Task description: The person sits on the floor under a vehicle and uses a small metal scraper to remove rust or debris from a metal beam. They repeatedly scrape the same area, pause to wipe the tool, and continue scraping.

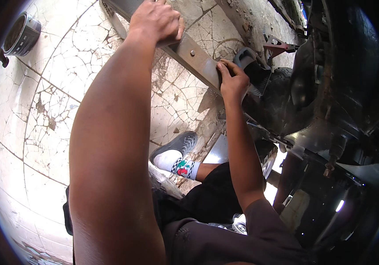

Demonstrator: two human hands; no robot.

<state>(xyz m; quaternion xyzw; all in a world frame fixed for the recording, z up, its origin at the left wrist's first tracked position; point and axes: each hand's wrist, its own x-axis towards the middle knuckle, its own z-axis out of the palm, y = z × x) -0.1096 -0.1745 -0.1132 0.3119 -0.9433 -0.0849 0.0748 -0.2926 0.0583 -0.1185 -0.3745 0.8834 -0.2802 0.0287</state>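
A long, flat grey metal bar (202, 62) runs slantwise across the top middle, over the floor. It has a worn brownish patch, a paler area and a small round stud or hole. My left hand (156, 21) is closed in a fist on the bar's upper stretch; whatever lies under its curled fingers is hidden. Lower down, near the bar's right end, my right hand (235, 83) pinches the edge with thumb and fingertips. Just beyond that hand lies a dark object with a grey looped handle (245, 54).
Dark vehicle parts (304, 79) crowd the right side, close to my right arm. A red metal stand (280, 47) is at the upper right. On the cracked tile floor (52, 110), a dark bucket (24, 35) stands far left. My grey shoe (187, 143) rests below the bar.
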